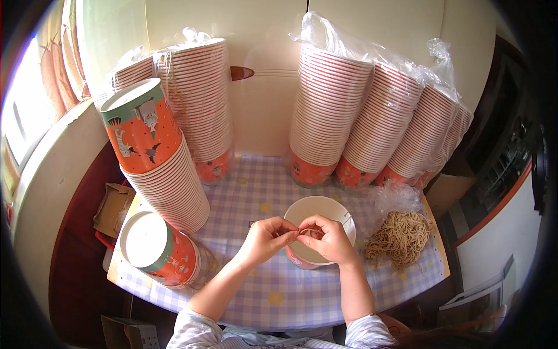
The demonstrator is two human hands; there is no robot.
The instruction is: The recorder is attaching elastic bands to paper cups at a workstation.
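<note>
Close together over an open paper bucket [317, 205], my left hand [266, 239] and my right hand [330, 239] both pinch a thin tan cord [312, 231]. The fingertips nearly meet, and part of the cord is hidden behind them. White inside and orange outside, the bucket stands upright on the table in front of me. A thin strand shows at its right rim. Just right of the bucket lies a loose heap of similar tan cords [402, 237], with a clear plastic bag [398, 198] behind it.
Tall bagged stacks of paper buckets [331, 110] lean along the back right, with further bagged stacks [195, 104] at the back left. An unbagged upside-down stack [168, 186] and a shorter one [174, 256] stand on the left of the checked tablecloth [256, 302].
</note>
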